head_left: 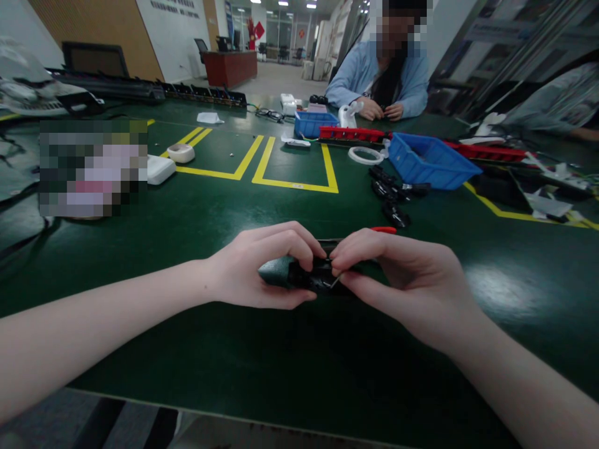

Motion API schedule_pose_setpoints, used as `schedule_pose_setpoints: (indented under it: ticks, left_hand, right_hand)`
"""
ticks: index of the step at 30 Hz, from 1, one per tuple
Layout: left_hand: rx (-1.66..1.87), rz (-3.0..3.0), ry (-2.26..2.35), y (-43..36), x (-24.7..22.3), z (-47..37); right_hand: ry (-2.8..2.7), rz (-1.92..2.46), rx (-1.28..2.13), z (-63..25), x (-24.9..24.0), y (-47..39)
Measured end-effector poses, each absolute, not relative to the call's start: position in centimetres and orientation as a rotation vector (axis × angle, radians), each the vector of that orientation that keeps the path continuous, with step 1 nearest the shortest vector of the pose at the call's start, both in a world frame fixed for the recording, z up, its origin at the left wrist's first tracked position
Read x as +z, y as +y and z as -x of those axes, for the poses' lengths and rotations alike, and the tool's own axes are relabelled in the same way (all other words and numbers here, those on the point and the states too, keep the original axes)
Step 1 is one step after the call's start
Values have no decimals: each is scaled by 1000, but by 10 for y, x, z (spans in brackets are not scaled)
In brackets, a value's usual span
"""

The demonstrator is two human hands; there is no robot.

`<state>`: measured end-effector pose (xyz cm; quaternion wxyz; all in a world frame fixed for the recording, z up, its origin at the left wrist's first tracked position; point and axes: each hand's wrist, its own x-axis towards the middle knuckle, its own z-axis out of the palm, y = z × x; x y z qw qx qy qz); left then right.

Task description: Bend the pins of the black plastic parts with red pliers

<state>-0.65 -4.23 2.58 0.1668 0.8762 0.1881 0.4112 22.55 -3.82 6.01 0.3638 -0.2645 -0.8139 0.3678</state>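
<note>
A small black part is between both hands, low over the green table. My left hand curls round its left side, with fingers above and the thumb below. My right hand pinches a thin metal piece at the part's right side, its fingertips close to the left ones. The fingers hide much of the part, so its shape is unclear. Just behind my right hand a red handle shows.
Several black parts lie beyond my right hand, beside a blue bin and a white ring. Farther back is a smaller blue bin. A white box is at left. Across the table sits a person.
</note>
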Motion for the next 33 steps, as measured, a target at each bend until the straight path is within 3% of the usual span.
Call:
schedule_pose_setpoints:
  ticks: [33]
  left_hand:
    - [1151,-2471,511,-41,25,5]
  right_hand:
    - [-2191,711,902,-224,60,-38]
